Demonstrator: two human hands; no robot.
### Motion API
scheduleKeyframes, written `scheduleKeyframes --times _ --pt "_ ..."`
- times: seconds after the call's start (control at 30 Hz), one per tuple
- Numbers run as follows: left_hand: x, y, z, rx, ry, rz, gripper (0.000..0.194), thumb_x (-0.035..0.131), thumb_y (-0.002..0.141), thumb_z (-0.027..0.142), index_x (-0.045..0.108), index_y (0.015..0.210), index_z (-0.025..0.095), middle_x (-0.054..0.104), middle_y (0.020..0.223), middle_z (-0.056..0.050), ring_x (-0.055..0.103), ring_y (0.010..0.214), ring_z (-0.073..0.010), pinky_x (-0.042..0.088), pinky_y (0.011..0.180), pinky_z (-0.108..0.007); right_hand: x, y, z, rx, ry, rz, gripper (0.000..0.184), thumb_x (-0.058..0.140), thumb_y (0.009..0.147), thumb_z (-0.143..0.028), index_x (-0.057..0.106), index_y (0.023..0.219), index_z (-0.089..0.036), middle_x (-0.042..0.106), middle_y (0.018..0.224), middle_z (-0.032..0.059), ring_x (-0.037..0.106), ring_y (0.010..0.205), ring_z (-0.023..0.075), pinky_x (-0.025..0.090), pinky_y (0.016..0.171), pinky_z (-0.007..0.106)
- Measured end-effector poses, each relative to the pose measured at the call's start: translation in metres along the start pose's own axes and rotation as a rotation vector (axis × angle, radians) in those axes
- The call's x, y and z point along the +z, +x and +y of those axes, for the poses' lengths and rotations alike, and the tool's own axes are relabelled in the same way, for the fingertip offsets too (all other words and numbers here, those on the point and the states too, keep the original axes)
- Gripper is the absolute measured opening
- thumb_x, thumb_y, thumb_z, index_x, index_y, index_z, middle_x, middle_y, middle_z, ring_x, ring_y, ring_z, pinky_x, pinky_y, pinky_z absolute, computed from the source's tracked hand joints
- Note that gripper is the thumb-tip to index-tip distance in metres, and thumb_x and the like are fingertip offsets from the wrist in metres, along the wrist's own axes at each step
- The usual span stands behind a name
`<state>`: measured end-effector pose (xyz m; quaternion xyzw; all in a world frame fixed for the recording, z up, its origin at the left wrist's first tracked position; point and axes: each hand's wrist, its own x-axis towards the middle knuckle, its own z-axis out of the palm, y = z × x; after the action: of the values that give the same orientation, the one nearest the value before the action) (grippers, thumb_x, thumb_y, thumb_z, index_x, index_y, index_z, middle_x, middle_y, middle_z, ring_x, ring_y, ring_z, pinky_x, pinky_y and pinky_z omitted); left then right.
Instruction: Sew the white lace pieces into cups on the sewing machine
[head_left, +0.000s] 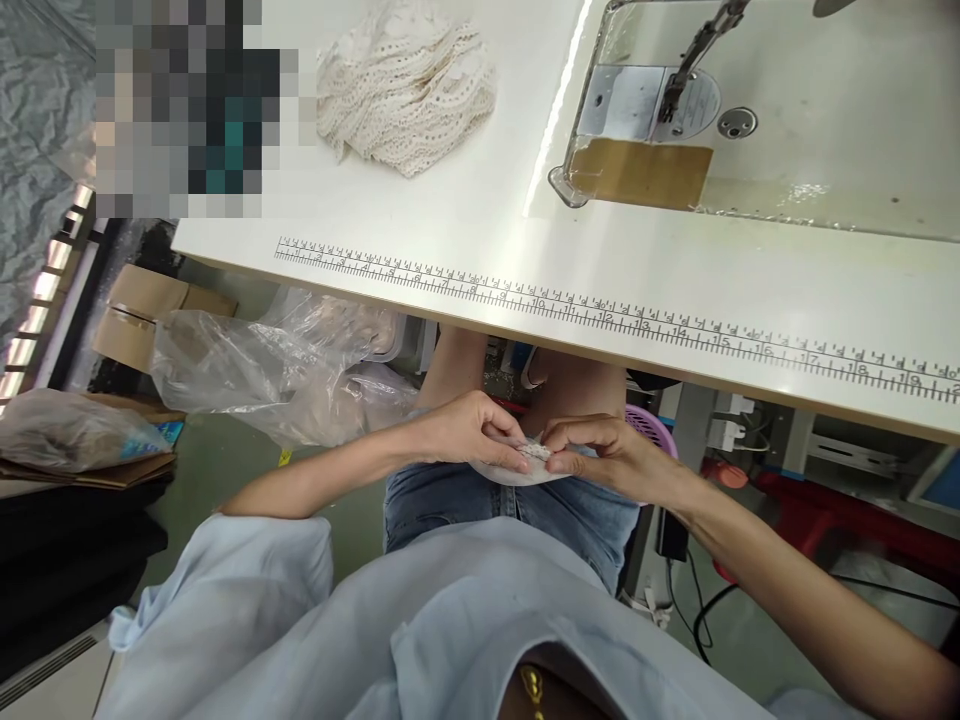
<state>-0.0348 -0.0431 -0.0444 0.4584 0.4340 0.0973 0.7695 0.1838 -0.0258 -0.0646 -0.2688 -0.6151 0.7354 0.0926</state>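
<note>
The cloth (535,456) is pinched between the fingertips of the left hand (501,440) and right hand (592,452), its middle in both grips, above the lap. It is white, small and bunched, with a lacy upper part and a smooth lower edge curving below the fingers. The table (480,250) edge runs just beyond the hands; open space lies left of the left forearm.

A white table (465,240) (ruler marks (615,318) along its edge) spans the upper frame above a green floor (225,505).
</note>
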Motion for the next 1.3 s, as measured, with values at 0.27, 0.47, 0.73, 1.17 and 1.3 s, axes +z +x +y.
scheduleKeyframes --times 0.27,0.47,0.73,1.17,1.3 --pt "-0.0001 0.0014 -0.0009 -0.031 -0.006 0.015 0.024 0.075 0.062 0.032 0.066 0.067 0.011 0.054 0.059 0.003 0.044 0.056 -0.0062 0.032 0.052 -0.019 0.0022 0.0017 0.0051 0.024 -0.014 0.012 0.023 0.056 0.086 -0.037 0.065 0.079 -0.017 0.058 0.071 0.0002 0.049 0.065 0.0117 0.037 0.059 0.024" --pt "0.0014 0.0014 -0.0005 -0.054 0.037 0.055 0.028 0.074 0.063 0.035 0.063 0.062 0.01 0.043 0.052 0.006 0.034 0.05 -0.0047 0.026 0.048 -0.019 0.0063 0.0027 0.0017 0.014 -0.071 0.094 0.02 0.064 0.08 -0.039 0.062 0.084 -0.019 0.06 0.075 -0.0001 0.05 0.066 0.0126 0.037 0.059 0.024" --pt "0.0015 0.0011 -0.0023 0.038 0.088 0.143 0.022 0.074 0.063 0.031 0.065 0.063 0.011 0.057 0.082 -0.002 0.05 0.071 -0.0094 0.037 0.062 -0.02 0.008 0.0045 0.0073 0.059 0.037 0.108 0.023 0.061 0.082 -0.039 0.065 0.078 -0.017 0.059 0.071 0.0005 0.051 0.067 0.0125 0.039 0.061 0.023" --pt "0.0005 -0.002 -0.0061 0.063 0.224 0.1 0.038 0.065 0.069 0.045 0.052 0.057 0.012 0.033 0.055 0.005 0.028 0.053 -0.0061 0.02 0.047 -0.02 0.0088 0.0039 0.0077 0.06 -0.01 0.107 0.023 0.061 0.082 -0.041 0.065 0.079 -0.019 0.061 0.073 0.0003 0.052 0.068 0.0136 0.04 0.063 0.024" --pt "0.0004 -0.0034 -0.0034 0.054 0.261 0.114 0.037 0.065 0.07 0.045 0.052 0.058 0.013 0.034 0.055 0.005 0.028 0.053 -0.0061 0.019 0.047 -0.02 0.009 0.004 0.0067 0.055 -0.039 0.094 0.022 0.061 0.082 -0.042 0.065 0.081 -0.02 0.061 0.074 0.0001 0.052 0.068 0.0135 0.04 0.062 0.024"
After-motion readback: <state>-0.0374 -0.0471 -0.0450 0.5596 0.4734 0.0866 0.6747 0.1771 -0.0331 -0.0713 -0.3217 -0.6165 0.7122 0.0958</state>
